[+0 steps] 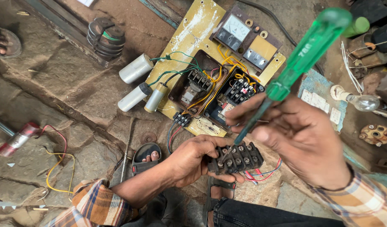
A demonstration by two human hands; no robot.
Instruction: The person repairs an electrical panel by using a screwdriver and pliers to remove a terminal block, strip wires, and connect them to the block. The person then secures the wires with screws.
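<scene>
Head view shows the left hand (192,162) wrapped around a black terminal block (237,158), fingers curled under it and thumb pressed along its near edge, screw heads facing up. Just above it, the right hand (300,141) pinches a green-handled screwdriver (292,71) between thumb and fingers, its tip set on a screw at the block's left end. Red and blue wires (263,173) trail from the block below the right hand. Beyond both hands lies a yellow panel (189,38) with open switch boxes (214,92), and three cylindrical capacitors (136,84) rest beside it.
</scene>
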